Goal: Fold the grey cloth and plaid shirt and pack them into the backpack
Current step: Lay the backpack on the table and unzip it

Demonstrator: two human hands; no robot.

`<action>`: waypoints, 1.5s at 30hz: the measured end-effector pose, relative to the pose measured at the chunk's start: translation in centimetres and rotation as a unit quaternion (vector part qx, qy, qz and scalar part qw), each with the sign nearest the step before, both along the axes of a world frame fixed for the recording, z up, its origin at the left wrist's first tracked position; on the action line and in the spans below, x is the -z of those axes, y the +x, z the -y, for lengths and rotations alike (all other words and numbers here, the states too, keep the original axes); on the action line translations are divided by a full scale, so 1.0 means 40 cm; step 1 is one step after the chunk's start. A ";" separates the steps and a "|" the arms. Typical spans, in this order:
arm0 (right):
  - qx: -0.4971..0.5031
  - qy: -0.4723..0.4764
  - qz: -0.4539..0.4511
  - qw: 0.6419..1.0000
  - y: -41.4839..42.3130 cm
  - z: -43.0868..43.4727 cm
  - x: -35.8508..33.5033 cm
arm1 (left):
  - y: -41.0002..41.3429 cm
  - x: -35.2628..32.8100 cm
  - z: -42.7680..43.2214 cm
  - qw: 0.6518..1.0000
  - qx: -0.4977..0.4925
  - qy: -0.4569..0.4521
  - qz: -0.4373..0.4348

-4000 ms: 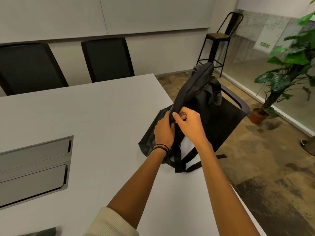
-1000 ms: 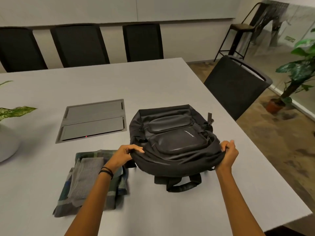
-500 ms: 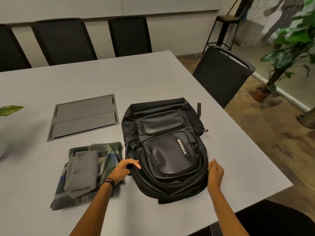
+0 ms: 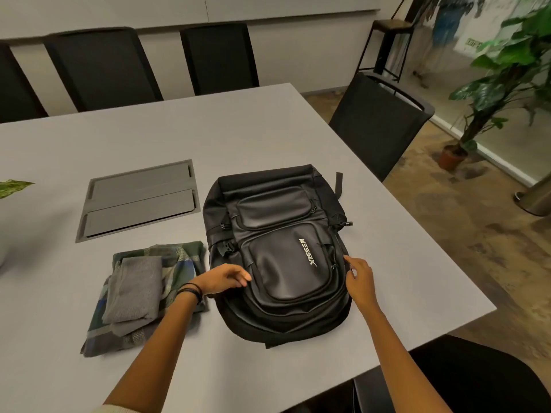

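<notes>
Shifted up the glossy black backpack [image 4: 280, 272]: left hand [image 4: 222, 281] relaxed, right hand [image 4: 359, 280] grasp unclear.

Soft, even indoor light fills the room, rather dim, so the grey table [image 4: 268, 129] shows only faint shadows just under the fingers [image 4: 242, 277] of the left hand [image 4: 222, 280], and the black backpack [image 4: 277, 263] beside them carries a dull sheen. Far right of the fingers, the plant [image 4: 504, 70] and glass wall [image 4: 441, 31] smear into blur. Beyond the fingers, the chair backs [image 4: 101, 67] and table edge bow with wide-angle distortion.
</notes>
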State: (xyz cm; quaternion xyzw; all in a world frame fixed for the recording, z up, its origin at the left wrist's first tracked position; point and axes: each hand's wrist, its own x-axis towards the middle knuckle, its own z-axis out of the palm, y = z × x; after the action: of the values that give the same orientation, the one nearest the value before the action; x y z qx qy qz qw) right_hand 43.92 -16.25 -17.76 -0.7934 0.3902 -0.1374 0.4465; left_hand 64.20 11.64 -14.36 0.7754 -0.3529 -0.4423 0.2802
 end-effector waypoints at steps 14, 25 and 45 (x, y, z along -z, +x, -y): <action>-0.034 0.140 0.019 0.989 0.040 0.064 -0.060 | -0.190 -0.027 0.342 0.994 0.036 -0.054 0.089; -0.128 0.096 0.018 0.987 0.026 0.095 -0.063 | -0.296 -0.027 0.532 0.953 -0.049 0.057 0.293; -0.144 0.009 -0.036 0.989 0.121 0.129 -0.012 | -0.238 -0.027 0.484 0.992 -0.101 0.016 0.070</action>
State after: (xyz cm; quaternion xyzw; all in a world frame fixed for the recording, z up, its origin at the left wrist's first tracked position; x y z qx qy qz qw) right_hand 48.77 -21.41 -17.28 -0.8418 0.2890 -0.0396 0.4541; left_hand 54.67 -7.72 -13.27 0.8408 -0.2844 -0.3615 0.2855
